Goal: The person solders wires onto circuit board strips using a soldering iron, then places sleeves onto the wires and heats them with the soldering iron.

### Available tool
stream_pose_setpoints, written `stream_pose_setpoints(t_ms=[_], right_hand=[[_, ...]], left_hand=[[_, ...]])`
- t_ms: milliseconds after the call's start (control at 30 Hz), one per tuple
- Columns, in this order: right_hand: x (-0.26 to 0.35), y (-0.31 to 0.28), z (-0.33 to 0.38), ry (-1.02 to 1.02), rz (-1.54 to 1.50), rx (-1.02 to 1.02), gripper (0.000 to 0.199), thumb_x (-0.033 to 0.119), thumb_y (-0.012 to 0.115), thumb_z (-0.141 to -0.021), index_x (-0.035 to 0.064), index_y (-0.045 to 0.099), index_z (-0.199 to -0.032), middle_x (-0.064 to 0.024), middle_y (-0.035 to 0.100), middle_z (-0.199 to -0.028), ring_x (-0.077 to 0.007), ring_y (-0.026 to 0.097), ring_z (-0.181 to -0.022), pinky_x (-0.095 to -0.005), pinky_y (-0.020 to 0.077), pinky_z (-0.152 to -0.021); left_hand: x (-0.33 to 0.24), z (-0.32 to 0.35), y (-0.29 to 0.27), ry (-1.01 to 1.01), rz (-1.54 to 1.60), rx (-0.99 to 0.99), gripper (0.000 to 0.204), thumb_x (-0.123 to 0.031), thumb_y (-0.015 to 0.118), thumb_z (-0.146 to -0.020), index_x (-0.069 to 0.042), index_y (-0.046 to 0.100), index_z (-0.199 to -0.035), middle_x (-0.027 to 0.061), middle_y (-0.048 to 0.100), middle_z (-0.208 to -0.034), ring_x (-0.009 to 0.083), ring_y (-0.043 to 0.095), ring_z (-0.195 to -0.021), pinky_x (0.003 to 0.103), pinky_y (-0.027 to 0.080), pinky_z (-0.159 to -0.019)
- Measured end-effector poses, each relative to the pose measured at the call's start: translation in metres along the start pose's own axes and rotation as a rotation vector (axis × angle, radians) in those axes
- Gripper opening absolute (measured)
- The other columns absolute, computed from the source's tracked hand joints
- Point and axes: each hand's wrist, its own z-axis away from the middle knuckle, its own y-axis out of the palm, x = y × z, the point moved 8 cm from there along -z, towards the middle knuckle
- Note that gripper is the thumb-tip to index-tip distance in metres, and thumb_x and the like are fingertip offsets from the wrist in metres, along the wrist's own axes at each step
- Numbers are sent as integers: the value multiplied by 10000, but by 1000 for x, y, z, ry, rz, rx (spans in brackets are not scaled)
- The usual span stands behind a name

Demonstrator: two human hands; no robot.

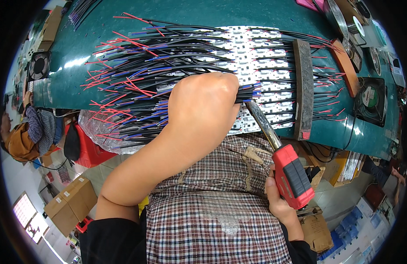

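Note:
My left hand is closed and presses down on a thick spread of black cables with red and blue wire ends lying over rows of white strip boards on the green table. My right hand grips the red and black handle of a soldering iron. Its metal shaft points up toward the wires just right of my left hand. A dark flat bar lies across the cables and boards to the right.
A brown wooden block sits right of the bar, with a small fan and solder reels beyond. Another fan stands at far left. A person sits lower left. Cardboard boxes lie on the floor.

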Motion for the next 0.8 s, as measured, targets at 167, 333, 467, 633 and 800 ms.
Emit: stream_pose_setpoints(t_ms=[167,333,467,633,800], right_hand=[[-6,0,5,-5,32,26,153,78,736,-853,-1,673,-967,-107,639,-831,-256,644,-664,-339,507,-605],[-12,2,7,92,-26,32,139,84,736,-853,2,674,-947,-109,633,-825,-252,642,-655,-337,501,-590],[-12,-1,10,33,61,60,137,77,730,-855,-2,676,-953,-114,641,-841,-266,652,-681,-343,513,-621],[-21,-7,17,106,-23,42,172,74,729,-861,-13,679,-1001,-128,678,-897,-283,677,-764,-360,540,-708],[-27,-10,22,174,-93,11,190,80,727,-882,-9,680,-1043,-117,682,-915,-236,677,-791,-343,543,-726]], left_hand=[[-4,2,-2,19,1,-13,224,-100,810,-700,-9,622,-782,158,649,-755,364,664,-724,453,524,-657],[-5,2,-2,27,3,-28,234,-92,817,-683,-12,619,-778,153,648,-764,361,668,-735,454,526,-660],[-4,0,1,15,-16,7,228,-92,812,-688,-11,622,-783,154,653,-773,360,670,-743,454,528,-667],[-3,0,1,29,-23,10,208,-97,799,-706,-13,630,-793,158,661,-780,361,673,-748,460,530,-674],[3,-4,-1,-18,54,36,217,-127,767,-778,-9,623,-889,168,658,-807,369,665,-755,457,523,-679]])
